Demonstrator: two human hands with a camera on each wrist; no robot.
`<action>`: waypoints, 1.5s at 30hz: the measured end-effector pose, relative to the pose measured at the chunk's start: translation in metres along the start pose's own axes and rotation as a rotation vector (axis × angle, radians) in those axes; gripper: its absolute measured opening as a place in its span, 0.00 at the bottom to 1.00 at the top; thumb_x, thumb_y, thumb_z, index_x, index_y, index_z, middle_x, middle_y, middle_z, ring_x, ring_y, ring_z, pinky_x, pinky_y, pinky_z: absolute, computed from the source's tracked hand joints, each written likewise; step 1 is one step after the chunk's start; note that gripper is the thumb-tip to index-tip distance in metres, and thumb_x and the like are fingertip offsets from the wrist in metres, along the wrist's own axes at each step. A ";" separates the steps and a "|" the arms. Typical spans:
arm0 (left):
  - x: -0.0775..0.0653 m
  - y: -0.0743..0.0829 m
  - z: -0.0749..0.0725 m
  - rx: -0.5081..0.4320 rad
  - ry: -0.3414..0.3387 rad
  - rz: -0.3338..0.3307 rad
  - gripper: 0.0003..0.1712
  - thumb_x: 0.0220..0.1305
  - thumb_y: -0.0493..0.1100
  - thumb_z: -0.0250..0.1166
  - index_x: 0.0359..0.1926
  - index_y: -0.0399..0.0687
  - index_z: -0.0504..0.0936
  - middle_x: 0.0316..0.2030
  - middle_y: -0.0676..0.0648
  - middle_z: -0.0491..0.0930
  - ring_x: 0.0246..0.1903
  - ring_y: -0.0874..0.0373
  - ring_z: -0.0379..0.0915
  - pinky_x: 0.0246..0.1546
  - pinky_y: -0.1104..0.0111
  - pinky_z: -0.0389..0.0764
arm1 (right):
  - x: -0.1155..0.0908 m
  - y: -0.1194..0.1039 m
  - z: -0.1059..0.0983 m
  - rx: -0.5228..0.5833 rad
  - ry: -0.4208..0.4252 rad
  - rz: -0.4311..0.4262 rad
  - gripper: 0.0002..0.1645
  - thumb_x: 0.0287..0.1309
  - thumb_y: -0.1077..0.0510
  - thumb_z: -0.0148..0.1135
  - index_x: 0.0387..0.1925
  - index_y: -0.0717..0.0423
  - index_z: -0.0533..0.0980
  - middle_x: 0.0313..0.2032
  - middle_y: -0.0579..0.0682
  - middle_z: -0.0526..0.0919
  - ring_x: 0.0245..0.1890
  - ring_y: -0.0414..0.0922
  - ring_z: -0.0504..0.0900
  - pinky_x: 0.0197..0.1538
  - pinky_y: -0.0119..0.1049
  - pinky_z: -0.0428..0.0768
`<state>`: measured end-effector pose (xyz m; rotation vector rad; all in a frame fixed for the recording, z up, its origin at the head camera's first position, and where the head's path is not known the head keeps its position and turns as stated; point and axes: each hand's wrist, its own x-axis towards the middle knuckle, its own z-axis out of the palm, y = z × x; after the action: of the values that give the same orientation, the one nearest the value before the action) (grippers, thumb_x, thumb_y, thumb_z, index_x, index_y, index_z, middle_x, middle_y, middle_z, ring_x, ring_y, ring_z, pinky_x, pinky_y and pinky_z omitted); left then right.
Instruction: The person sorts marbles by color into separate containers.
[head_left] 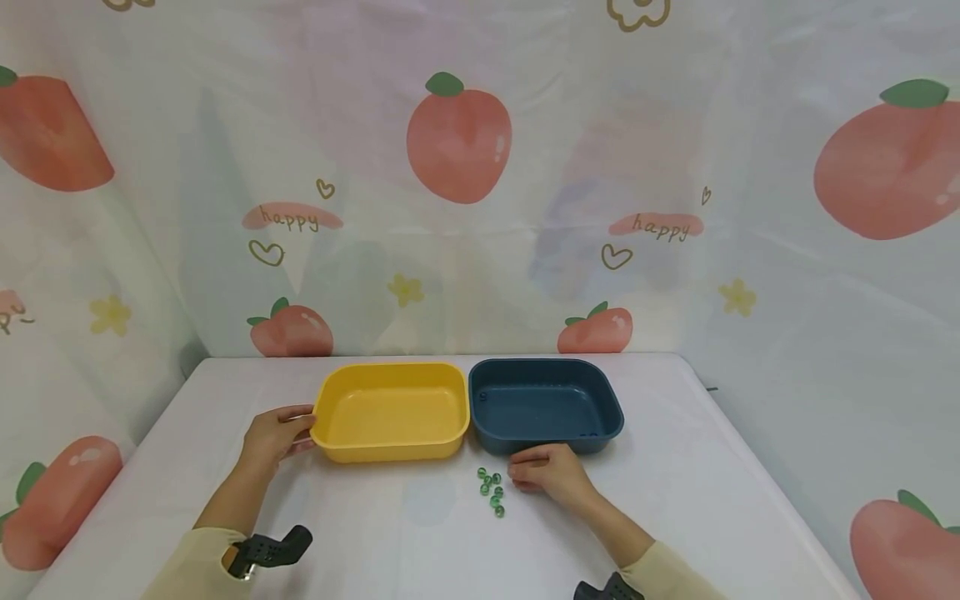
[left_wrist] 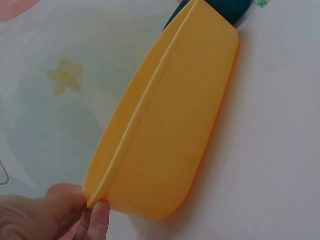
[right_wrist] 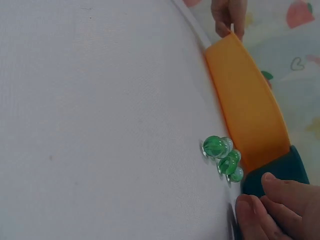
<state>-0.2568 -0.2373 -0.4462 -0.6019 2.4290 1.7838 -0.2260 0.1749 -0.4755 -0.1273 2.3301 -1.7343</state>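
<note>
A yellow plastic tub [head_left: 386, 451] stands on the table, its right end against a dark blue tub [head_left: 547, 392]. My left hand [head_left: 274, 435] pinches the rim at the yellow tub's left end; the left wrist view shows thumb and fingers on either side of that rim. Several green glass marbles [head_left: 495, 501] lie in a loose cluster in front of the tubs. Just right of them, close before the blue tub, is my right hand [head_left: 553, 477]. Its fingers are loosely bent, with the thumb [right_wrist: 285, 190] apart from the fingertips and no marble visible between them.
A few small dark round spots, probably marbles, show inside the blue tub. White cloth covers the table [head_left: 360, 533]. A curtain [head_left: 480, 250] printed with peaches hangs behind it and at both sides.
</note>
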 end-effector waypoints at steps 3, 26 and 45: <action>0.000 0.000 -0.001 -0.008 -0.004 0.006 0.25 0.69 0.39 0.61 0.62 0.28 0.71 0.53 0.28 0.78 0.28 0.64 0.81 0.32 0.72 0.86 | 0.001 0.001 0.003 -0.004 0.004 -0.017 0.20 0.55 0.65 0.69 0.46 0.76 0.79 0.39 0.63 0.87 0.37 0.47 0.88 0.42 0.40 0.87; 0.001 -0.001 -0.002 0.022 -0.002 0.012 0.25 0.70 0.40 0.61 0.62 0.30 0.73 0.55 0.29 0.77 0.31 0.64 0.82 0.33 0.73 0.86 | 0.010 0.004 0.025 -0.236 0.131 -0.110 0.14 0.44 0.63 0.78 0.35 0.64 0.86 0.30 0.53 0.89 0.30 0.41 0.88 0.33 0.28 0.85; 0.000 0.000 0.000 0.008 -0.005 0.015 0.25 0.70 0.40 0.60 0.63 0.29 0.72 0.55 0.29 0.76 0.31 0.64 0.82 0.34 0.72 0.86 | 0.011 0.003 0.024 -0.227 0.147 -0.042 0.12 0.44 0.64 0.77 0.34 0.63 0.86 0.27 0.51 0.89 0.29 0.40 0.87 0.33 0.29 0.85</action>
<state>-0.2564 -0.2377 -0.4460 -0.5797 2.4427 1.7787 -0.2309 0.1512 -0.4863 -0.0900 2.6448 -1.5395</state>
